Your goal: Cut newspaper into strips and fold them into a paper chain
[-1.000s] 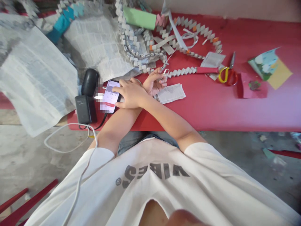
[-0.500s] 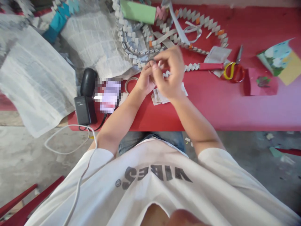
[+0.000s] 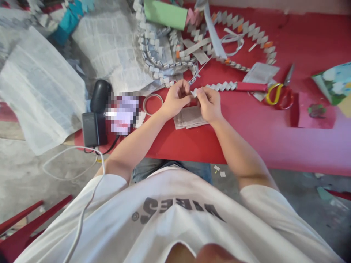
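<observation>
Between both hands, over the red table [image 3: 301, 146], is the end of a folded white paper chain [image 3: 223, 86]. My right hand [image 3: 210, 104] pinches this end between thumb and fingers. From it the chain runs right to a pinkish-red strip [image 3: 251, 86]. My left hand [image 3: 178, 98] is curled with thumb and index closed at the small white paper end facing it; the fingertips partly hide what they grip. Just below the hands lies a small stack of folded newsprint strips [image 3: 189, 118], partly covered by my right hand.
Scissors [image 3: 279, 93] with yellow and red handles lie right, near a pink paper piece [image 3: 312, 111]. Longer paper chains [image 3: 251, 29] and a green card [image 3: 166, 14] lie at the back. Left are a tape ring [image 3: 144, 106], a pixelated phone [image 3: 124, 115], a black adapter [image 3: 93, 129] and newspaper [image 3: 41, 91].
My right hand has come down and slightly right from a raised position over the left. My left hand has shifted slightly right. The view has shifted slightly, and more of the newsprint stack shows.
</observation>
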The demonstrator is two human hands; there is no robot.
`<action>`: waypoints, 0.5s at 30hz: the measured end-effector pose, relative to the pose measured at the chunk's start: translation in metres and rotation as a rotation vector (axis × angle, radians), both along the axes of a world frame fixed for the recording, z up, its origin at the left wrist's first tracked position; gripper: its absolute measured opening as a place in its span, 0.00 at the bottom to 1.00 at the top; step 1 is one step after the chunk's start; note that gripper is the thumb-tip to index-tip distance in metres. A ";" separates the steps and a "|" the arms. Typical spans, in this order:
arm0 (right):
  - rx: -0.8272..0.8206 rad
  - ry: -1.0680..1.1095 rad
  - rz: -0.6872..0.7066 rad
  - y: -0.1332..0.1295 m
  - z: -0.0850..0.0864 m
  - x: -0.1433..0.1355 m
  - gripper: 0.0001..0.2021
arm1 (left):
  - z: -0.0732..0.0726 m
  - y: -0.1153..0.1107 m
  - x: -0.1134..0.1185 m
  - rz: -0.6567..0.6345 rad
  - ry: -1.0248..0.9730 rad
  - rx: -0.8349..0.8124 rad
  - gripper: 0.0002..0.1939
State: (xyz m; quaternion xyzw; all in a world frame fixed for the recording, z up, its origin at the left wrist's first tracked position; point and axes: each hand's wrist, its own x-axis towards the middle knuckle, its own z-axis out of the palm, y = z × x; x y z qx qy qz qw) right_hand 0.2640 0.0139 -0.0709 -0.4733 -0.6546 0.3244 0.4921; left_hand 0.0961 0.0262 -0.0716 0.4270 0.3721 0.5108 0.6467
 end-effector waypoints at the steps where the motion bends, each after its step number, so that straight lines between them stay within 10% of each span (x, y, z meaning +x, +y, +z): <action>1: 0.014 -0.010 -0.006 0.000 0.002 0.001 0.29 | 0.002 -0.002 -0.001 0.043 0.018 0.021 0.22; 15: 0.279 -0.043 0.032 -0.004 0.018 0.005 0.20 | 0.017 -0.023 -0.009 0.197 0.231 0.399 0.15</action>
